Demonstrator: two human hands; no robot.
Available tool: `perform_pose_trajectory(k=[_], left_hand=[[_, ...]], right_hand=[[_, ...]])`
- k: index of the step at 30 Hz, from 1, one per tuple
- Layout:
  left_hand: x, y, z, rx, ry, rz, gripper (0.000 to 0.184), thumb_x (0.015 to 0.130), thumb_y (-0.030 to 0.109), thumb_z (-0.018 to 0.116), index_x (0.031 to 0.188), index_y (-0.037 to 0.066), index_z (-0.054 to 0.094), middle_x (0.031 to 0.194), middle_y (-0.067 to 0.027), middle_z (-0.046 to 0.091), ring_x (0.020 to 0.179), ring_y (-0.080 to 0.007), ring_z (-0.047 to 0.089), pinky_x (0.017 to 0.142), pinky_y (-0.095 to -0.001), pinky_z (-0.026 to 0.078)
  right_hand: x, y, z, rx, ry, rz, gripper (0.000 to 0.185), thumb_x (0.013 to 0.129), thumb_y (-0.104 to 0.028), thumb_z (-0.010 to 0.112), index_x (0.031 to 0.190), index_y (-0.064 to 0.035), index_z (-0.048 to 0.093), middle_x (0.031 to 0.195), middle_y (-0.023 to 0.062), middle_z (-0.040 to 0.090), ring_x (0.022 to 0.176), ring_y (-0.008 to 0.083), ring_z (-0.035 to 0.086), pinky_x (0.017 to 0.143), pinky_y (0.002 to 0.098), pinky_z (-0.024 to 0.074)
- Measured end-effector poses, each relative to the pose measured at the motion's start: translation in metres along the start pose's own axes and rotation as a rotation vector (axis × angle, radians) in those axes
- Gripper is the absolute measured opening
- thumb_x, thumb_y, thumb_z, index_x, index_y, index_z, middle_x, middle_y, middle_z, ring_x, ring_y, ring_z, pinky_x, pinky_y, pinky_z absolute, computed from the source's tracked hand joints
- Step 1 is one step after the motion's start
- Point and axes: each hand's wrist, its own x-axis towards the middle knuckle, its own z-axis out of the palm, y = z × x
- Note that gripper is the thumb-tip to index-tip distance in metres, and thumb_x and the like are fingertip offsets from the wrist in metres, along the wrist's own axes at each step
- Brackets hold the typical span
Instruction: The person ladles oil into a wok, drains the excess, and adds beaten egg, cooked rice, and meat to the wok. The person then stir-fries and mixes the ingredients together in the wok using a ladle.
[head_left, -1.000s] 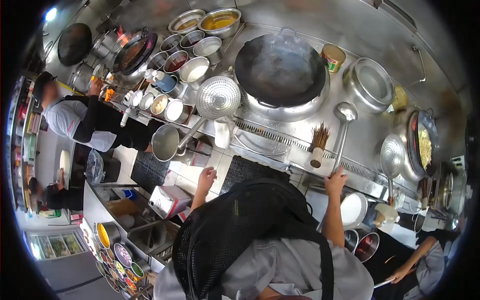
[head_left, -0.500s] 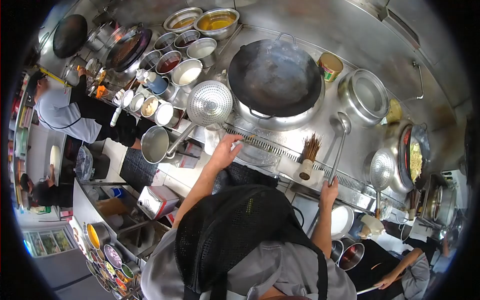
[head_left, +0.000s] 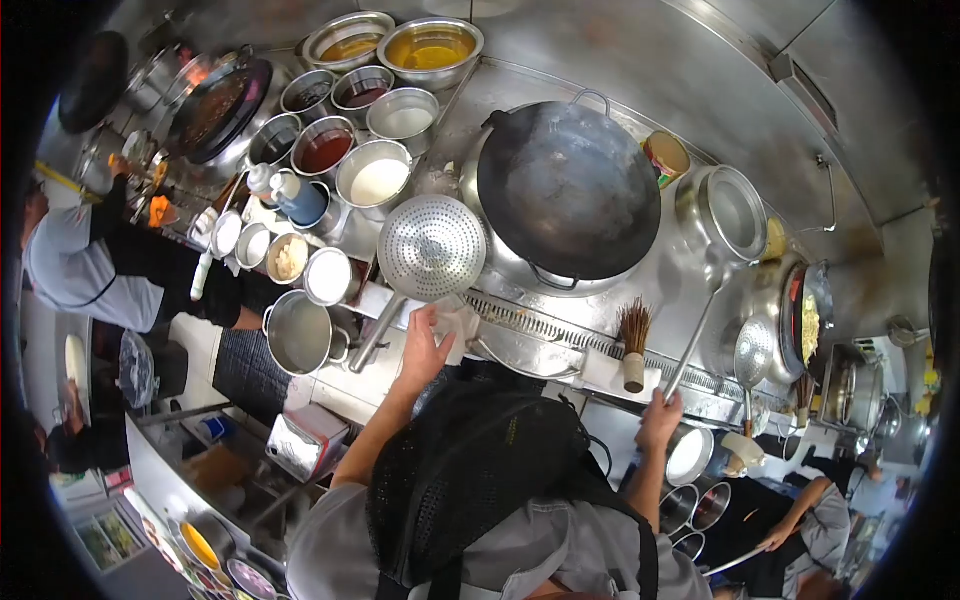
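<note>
My left hand is at the edge of a pale folded cloth on the counter's front ledge, thumb and fingers apart. A firm grip on the cloth cannot be made out. Just above lies a large perforated strainer, its handle pointing down-left. My right hand is wrapped around the handle of a long steel ladle, whose bowl end reaches toward a lidded steel pot. Between the hands stands a bamboo wok brush. Beyond it a dark wok sits on the burner, with no food visible inside.
Steel pots of sauces and oil bowls crowd the back left. A pot of liquid stands left. Right are a lidded steel pot, a second strainer and a pan of food. Co-workers are at both sides.
My left hand has moved from right of the cloth to its edge. My right hand keeps hold of the ladle. The view has shifted and turned slightly.
</note>
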Motion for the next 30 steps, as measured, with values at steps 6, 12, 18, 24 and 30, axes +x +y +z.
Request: perform_pose_trajectory(k=[6,12,18,24,30], left_hand=[[0.012,-0.016,-0.008,-0.099,-0.073,-0.092,0.07,0.078,0.005,0.078,0.136,-0.004,0.039,0.115,-0.0209,0.047,0.105,-0.0335,0.053,0.092,-0.0417,0.047],[0.002,-0.046,-0.005,-0.052,-0.135,-0.087,0.072,0.078,0.015,0.081,0.135,-0.004,0.04,0.117,-0.0236,0.05,0.106,-0.0385,0.052,0.091,-0.0464,0.047],[0.004,-0.06,0.008,-0.065,-0.29,-0.2,0.065,0.079,0.029,0.081,0.124,-0.007,0.049,0.115,-0.0282,0.053,0.109,-0.0466,0.051,0.095,-0.0515,0.044],[0.01,-0.058,0.011,-0.039,-0.31,-0.203,0.063,0.078,0.032,0.082,0.116,-0.008,0.052,0.113,-0.0305,0.054,0.109,-0.0471,0.051,0.094,-0.0514,0.045],[0.012,-0.06,0.019,0.04,-0.29,-0.146,0.067,0.076,0.034,0.082,0.121,-0.006,0.053,0.113,-0.0284,0.054,0.109,-0.0446,0.052,0.094,-0.0498,0.045]], right_hand=[[0.009,-0.168,-0.006,0.153,0.159,-0.324,0.044,0.098,-0.013,0.065,0.134,0.0052,0.047,0.061,-0.0038,0.047,0.046,0.0045,0.043,0.038,0.0229,0.0325],[-0.005,-0.234,0.0,0.212,0.248,-0.454,0.036,0.101,-0.015,0.062,0.131,0.0001,0.05,0.063,-0.0015,0.05,0.049,0.005,0.045,0.043,0.0212,0.0352],[-0.012,-0.18,0.03,0.202,0.302,-0.41,0.035,0.099,-0.015,0.065,0.128,0.002,0.054,0.063,-0.0012,0.051,0.049,0.0048,0.046,0.041,0.0211,0.0348],[-0.025,-0.103,0.039,0.26,0.202,-0.153,0.045,0.097,-0.012,0.066,0.134,0.0073,0.048,0.068,-0.0008,0.051,0.049,0.0049,0.043,0.042,0.0228,0.0334],[-0.045,-0.014,0.031,0.004,0.185,0.047,0.05,0.094,-0.018,0.065,0.136,0.0052,0.048,0.066,0.0015,0.055,0.047,0.0075,0.049,0.039,0.0247,0.0371]])
